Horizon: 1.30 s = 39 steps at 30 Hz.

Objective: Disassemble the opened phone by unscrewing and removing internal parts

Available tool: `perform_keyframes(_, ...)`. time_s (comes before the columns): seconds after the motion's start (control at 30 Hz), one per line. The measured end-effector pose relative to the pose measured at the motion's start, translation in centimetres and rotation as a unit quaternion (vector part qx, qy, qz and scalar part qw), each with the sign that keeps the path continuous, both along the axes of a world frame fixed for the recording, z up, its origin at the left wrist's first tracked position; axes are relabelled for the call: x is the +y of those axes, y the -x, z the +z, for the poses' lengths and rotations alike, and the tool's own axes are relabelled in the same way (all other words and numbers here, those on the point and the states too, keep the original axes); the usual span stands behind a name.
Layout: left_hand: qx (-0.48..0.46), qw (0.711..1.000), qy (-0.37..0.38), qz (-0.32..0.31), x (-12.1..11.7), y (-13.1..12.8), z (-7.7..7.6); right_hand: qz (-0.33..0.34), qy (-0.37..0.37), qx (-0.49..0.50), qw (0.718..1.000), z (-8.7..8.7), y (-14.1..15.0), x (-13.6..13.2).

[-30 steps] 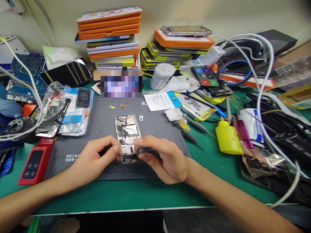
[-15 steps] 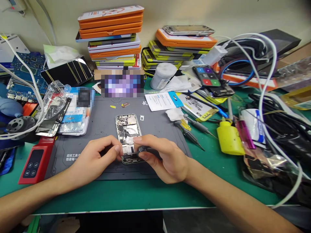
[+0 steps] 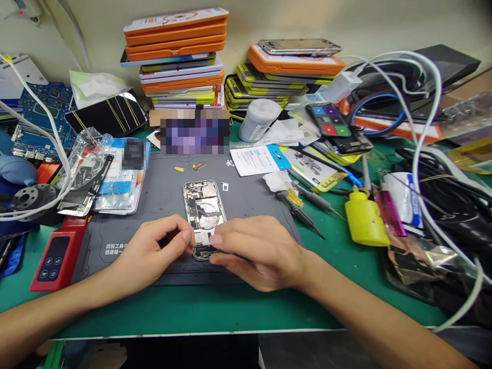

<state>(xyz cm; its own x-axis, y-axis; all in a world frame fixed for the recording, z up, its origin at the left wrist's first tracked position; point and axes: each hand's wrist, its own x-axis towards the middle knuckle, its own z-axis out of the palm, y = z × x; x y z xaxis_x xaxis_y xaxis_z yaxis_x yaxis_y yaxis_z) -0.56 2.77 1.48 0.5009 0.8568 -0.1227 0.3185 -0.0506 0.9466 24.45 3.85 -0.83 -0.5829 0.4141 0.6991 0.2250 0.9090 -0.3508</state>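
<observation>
An opened smartphone [image 3: 208, 215] lies on the grey work mat [image 3: 161, 177], its circuit board and inner parts bare. With thumb and fingers closed at the phone's lower left edge, my left hand [image 3: 157, 251] steadies it. Over the lower right of the phone is my right hand [image 3: 261, 251], its thumb and fingers drawn together near the bottom end. Whatever may be between those fingers is hidden. Just right of the phone's top lies a small white SIM tray [image 3: 225, 187]. Beyond it are a copper-coloured flat piece [image 3: 199, 166] and a yellow scrap [image 3: 179, 169].
Screwdrivers [image 3: 302, 212] and a yellow bottle [image 3: 365, 218] stand to the right, near tangled cables [image 3: 442, 184]. A red device with buttons [image 3: 57, 256] is at left. Stacked orange cases [image 3: 175, 38] and a white tub [image 3: 259, 120] are at the back.
My right hand has turned, its fingertips shifting slightly left and down over the phone's lower end. The dark piece seen between its fingers earlier is now hidden. My left hand stays in place.
</observation>
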Motion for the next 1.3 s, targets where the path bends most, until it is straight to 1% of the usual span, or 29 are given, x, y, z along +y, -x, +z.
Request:
perform_keyframes(0.07, -0.001, 1.000, -0.001, 0.000, 0.0, 0.0, 0.0, -0.007, -0.026, -0.018, 0.999, 0.2, -0.1, 0.0)
perform_keyframes(0.1, -0.003, 1.000, -0.001, 0.001, 0.0, 0.0, 0.1, -0.006, -0.028, -0.020, 0.999, 0.3, -0.1, 0.0)
perform_keyframes(0.27, -0.011, 1.000, 0.005, 0.004, -0.1, -0.1, 0.1, 0.042, 0.013, -0.008, 0.999, 1.0, 0.1, 0.0)
perform_keyframes(0.33, -0.009, 1.000, 0.004, 0.005, -0.1, -0.1, 0.1, 0.050, 0.016, 0.006, 0.999, 1.1, 0.1, 0.1)
perform_keyframes(0.43, -0.005, 1.000, -0.003, 0.008, -0.1, 0.0, 0.0, 0.043, 0.006, 0.008, 0.999, 1.0, -0.1, 0.2)
perform_keyframes(0.57, 0.004, 1.000, -0.017, 0.008, -0.1, 0.0, 0.0, 0.065, 0.011, 0.007, 0.998, 0.5, -0.2, 0.2)
perform_keyframes(0.7, 0.015, 0.999, -0.049, 0.002, -0.1, -0.1, -0.1, 0.040, 0.001, 0.014, 0.999, 0.1, 0.2, 0.2)
perform_keyframes(0.77, 0.018, 0.998, -0.067, -0.004, -0.1, 0.0, -0.3, 0.026, -0.001, 0.015, 1.000, 0.1, 0.4, 0.2)
perform_keyframes(0.9, 0.015, 0.997, -0.077, -0.011, -0.1, 0.1, -0.5, 0.007, 0.002, -0.001, 1.000, 0.3, 0.3, 0.0)
perform_keyframes(0.97, 0.015, 0.997, -0.077, -0.008, -0.1, 0.1, -0.5, 0.014, 0.023, 0.013, 1.000, 0.3, 0.3, -0.2)
perform_keyframes(1.03, 0.017, 0.997, -0.075, -0.008, 0.0, 0.1, -0.5, 0.028, 0.073, 0.071, 0.994, 0.1, 0.4, -0.4)
perform_keyframes(1.1, 0.019, 0.997, -0.071, -0.017, 0.0, 0.1, -0.4, 0.036, 0.133, 0.149, 0.979, -0.2, 0.7, -0.7)
perform_keyframes(1.17, 0.023, 0.997, -0.069, -0.026, 0.1, 0.1, -0.4, 0.037, 0.171, 0.196, 0.965, -0.5, 1.1, -0.8)
perform_keyframes(1.3, 0.036, 0.996, -0.075, -0.028, 0.0, 0.1, -0.4, 0.048, 0.170, 0.207, 0.962, -0.9, 1.4, -0.7)
